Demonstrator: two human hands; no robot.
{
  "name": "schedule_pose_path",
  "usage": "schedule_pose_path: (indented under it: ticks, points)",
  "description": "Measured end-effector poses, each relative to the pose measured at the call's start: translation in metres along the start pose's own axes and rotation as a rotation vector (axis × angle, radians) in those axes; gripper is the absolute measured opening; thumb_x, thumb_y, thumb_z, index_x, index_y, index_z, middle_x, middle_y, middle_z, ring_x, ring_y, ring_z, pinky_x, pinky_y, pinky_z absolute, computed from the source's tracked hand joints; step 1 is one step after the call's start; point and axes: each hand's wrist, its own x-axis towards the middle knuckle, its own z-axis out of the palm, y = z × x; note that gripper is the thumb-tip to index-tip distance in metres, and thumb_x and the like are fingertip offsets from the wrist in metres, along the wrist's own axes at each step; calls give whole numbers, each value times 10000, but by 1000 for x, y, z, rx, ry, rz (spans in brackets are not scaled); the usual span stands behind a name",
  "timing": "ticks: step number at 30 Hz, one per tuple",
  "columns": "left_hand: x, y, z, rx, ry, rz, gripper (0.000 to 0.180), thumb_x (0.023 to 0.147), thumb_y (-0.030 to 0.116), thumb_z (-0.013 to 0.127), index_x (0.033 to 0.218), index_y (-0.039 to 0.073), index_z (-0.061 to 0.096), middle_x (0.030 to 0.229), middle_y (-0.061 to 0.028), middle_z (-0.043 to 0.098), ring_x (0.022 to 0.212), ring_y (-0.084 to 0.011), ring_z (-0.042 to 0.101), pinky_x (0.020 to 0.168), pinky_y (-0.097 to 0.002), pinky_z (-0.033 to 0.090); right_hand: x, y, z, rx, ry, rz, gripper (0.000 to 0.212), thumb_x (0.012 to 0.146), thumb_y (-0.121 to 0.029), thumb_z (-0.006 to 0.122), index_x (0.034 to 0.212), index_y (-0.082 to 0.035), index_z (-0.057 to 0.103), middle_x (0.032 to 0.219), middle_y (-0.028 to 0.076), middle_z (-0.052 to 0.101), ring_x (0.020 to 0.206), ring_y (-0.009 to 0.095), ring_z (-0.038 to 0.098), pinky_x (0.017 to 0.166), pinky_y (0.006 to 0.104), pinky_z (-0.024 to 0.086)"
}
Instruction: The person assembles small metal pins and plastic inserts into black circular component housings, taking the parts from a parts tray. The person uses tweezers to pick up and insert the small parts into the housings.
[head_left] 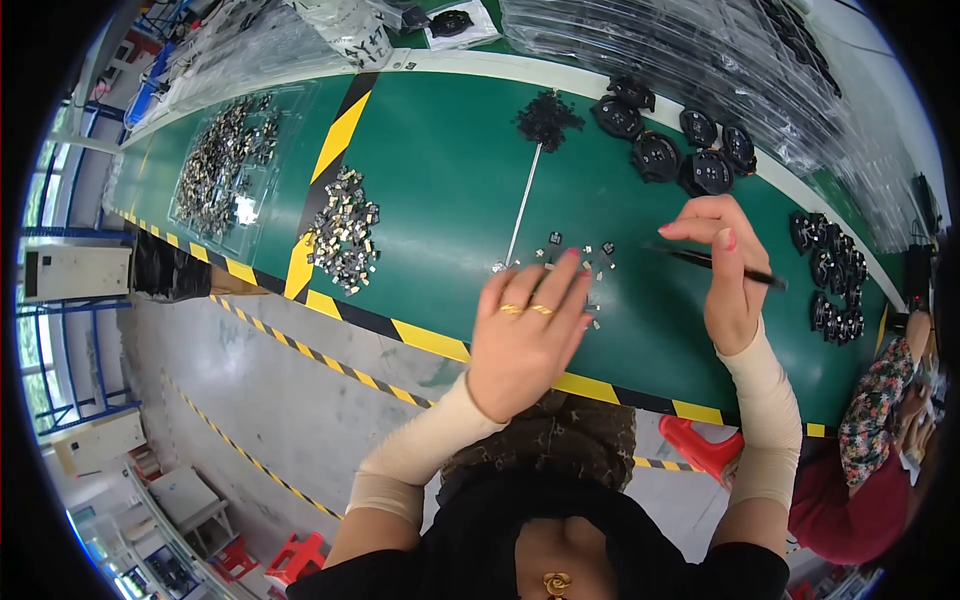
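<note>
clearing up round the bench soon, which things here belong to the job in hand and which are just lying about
Seemingly in the job:
- small scattered parts, by the left hand
- dark tweezers-like tool, in the right hand
- probably the round black casings beyond

Apparently just lying about:
- nearest red stool
- stacked clear plastic trays at the back

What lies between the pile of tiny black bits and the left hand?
In the head view, a thin white strip runs across the green tabletop from near the black pile toward the left hand.
</note>
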Motion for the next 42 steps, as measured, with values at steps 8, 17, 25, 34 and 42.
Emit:
schedule_pose_path:
  ticks: [8,17,25,34,42]
  points:
    - [3,8,16,2,-133,-30,427,809,227,727,1190,58,633,1235,-92,530,1159,-289,486,1045,-511,355,7,52,35,152,0,78,198,921,94,563,1100,91,646,1223,173,594,1032,257,655,905,338,548]
    - [-3,6,13,-32,-157,-84,416,800,195,728,1189,71,650,1290,-92,550,1135,-274,507,1016,-503,371,31,68,51,270,-1,169,248,921,86,578,1165,95,621,1256,176,577,1090,259,644,945,325,530]
    - [-3,6,15,-40,-136,-42,415,793,165,730,1185,53,651,1265,-85,578,1104,-265,528,1006,-499,388,35,69,47,112,-49,129,246,912,102,569,1145,73,645,1194,175,629,1027,244,668,888,312,542]
    - [-6,3,15,-50,-112,4,374,787,114,718,1146,20,674,1240,-68,610,1047,-240,552,1007,-478,400,-29,31,13,126,-152,23,285,841,176,560,1075,54,669,1171,224,646,1025,337,693,853,377,587]
    - [-7,5,17,-31,-116,-2,374,785,116,712,1145,20,675,1243,-62,601,1059,-234,539,1037,-477,369,-49,20,3,69,-430,-224,387,717,88,708,1100,43,668,1157,185,641,959,318,692,788,360,593]
